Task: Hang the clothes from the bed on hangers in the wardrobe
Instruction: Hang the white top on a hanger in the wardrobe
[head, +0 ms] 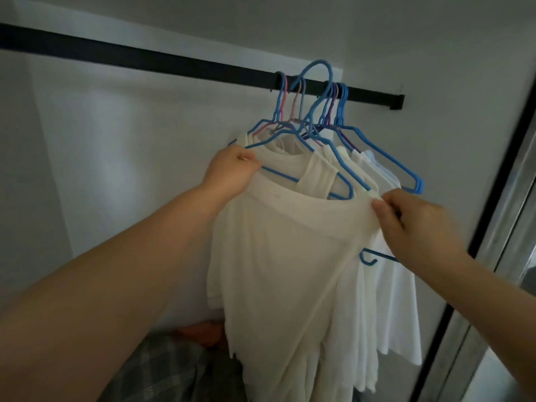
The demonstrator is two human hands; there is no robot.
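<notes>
Cream shirt (278, 256) sits at the wardrobe rail (174, 63), our left hand (232, 172) and right hand (412, 221) pinching its shoulders over a blue hanger (314, 68) whose raised hook could miss and drop it.

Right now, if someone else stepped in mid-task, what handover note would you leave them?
Left hand: grips the cream shirt at its left shoulder, by the blue hanger.
Right hand: pinches the shirt's right collar edge.
That hanger's hook sits raised above the black rail, not yet on it.
Done: several white garments hang on the rail.
Left: hook this hanger on. Whether clothes remain on the bed cannot be seen.
</notes>
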